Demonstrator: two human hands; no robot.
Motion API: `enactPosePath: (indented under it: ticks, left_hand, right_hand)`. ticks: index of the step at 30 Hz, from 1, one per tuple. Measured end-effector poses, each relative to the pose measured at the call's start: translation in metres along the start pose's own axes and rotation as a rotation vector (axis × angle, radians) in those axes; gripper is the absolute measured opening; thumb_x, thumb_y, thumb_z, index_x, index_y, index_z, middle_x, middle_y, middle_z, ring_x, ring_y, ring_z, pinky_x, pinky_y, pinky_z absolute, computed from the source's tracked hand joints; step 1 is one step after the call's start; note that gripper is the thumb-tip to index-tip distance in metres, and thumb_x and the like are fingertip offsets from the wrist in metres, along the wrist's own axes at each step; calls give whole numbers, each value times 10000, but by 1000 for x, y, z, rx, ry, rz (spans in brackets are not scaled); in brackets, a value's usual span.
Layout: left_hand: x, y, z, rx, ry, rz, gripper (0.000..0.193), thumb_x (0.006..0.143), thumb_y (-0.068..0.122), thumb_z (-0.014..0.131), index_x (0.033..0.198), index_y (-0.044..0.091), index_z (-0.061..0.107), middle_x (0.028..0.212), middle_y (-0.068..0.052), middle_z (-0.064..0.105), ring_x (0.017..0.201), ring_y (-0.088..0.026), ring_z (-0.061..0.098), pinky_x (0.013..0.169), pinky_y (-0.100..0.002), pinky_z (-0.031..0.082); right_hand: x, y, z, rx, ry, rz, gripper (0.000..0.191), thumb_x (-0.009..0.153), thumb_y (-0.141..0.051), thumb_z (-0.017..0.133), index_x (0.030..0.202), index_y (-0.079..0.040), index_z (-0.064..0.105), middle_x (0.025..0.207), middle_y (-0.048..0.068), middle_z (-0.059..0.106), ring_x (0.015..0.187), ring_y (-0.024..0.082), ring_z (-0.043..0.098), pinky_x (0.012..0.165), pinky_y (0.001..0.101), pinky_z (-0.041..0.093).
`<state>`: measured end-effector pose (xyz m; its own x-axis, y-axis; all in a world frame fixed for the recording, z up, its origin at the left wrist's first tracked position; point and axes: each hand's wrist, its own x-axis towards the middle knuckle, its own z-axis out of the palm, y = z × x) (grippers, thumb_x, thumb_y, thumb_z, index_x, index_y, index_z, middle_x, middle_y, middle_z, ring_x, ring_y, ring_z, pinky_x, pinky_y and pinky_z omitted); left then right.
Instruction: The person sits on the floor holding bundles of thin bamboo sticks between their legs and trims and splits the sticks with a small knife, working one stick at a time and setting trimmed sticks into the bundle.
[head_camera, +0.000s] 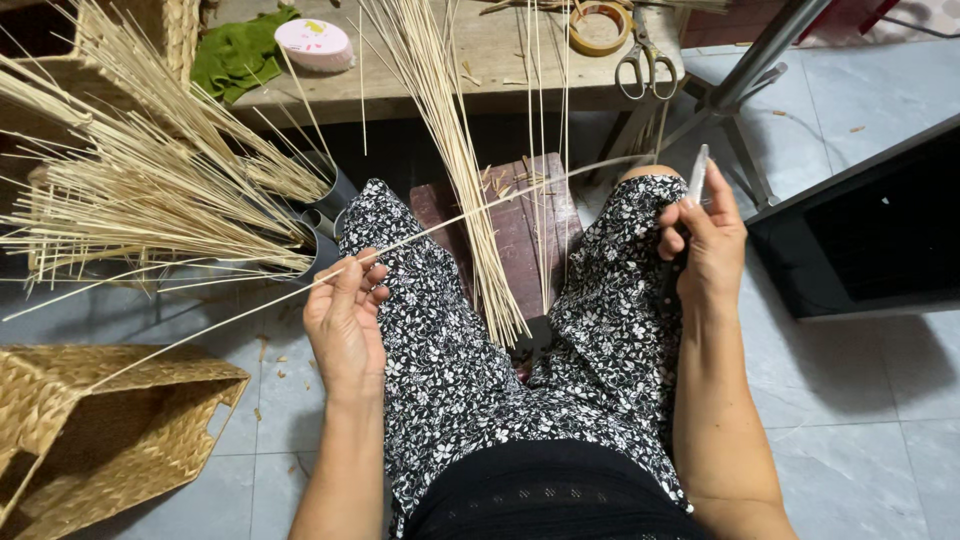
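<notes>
the left hand (345, 315) rests on the left knee, fingers pinched around a long thin reed strip (450, 222) that runs from 8 o'clock up toward 2 o'clock across both knees. the right hand (708, 245) sits on the right knee at 3 o'clock, clenched around a small pale-handled knife (697, 176) pointing up to 12, touching the strip's far end. a sheaf of reeds (470, 170) leans between the legs on a dark wooden stool (520, 230). a woven basket (110, 425) lies at 8 o'clock, scissors (643, 62) on the bench at 1 o'clock
</notes>
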<state>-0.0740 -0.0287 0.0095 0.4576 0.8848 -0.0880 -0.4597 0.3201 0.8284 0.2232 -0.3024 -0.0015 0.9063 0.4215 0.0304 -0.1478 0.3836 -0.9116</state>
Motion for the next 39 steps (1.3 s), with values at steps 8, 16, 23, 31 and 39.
enactPosePath:
  ticks: [8, 16, 23, 31, 39]
  left_hand:
    - [0, -1, 0, -10, 8, -3, 148, 1004, 144, 672, 1103, 40, 635, 1128, -129, 726, 917, -156, 690, 746, -263, 554]
    - [-3, 0, 2, 2, 8, -20, 159, 1005, 146, 664, 1116, 36, 637, 1123, -126, 728, 908, -155, 687, 737, -265, 550]
    - [0, -2, 0, -25, 18, -10, 129, 1009, 134, 667, 1098, 44, 639, 1124, -132, 731, 908, -159, 688, 741, -266, 549]
    - [-3, -25, 22, -92, -43, -8, 120, 996, 128, 661, 1096, 61, 671, 1129, -137, 740, 914, -161, 694, 747, -269, 531]
    - [-27, -50, 51, -186, -148, -112, 109, 1010, 121, 676, 1095, 54, 660, 1096, -106, 733, 938, -153, 691, 784, -274, 525]
  right_hand:
    - [-14, 1, 14, 133, -78, 141, 536, 1036, -106, 562, 1561, -84, 455, 774, 41, 623, 509, 72, 480, 452, 212, 367]
    - [-10, 5, 28, 200, -149, 171, 639, 1028, -87, 579, 1630, -139, 372, 779, 40, 622, 505, 71, 465, 457, 228, 379]
    - [-1, 2, 19, 270, -43, 73, 719, 1043, -23, 580, 1679, -223, 310, 780, 23, 606, 532, 64, 467, 470, 219, 378]
    - [-46, -5, 77, -95, -365, 122, 571, 1054, -123, 520, 1608, -48, 410, 783, 74, 651, 549, 92, 498, 495, 221, 399]
    - [-85, 12, 154, -195, -727, 370, 624, 1025, -167, 519, 1607, -142, 295, 762, 12, 660, 547, 41, 502, 479, 185, 408]
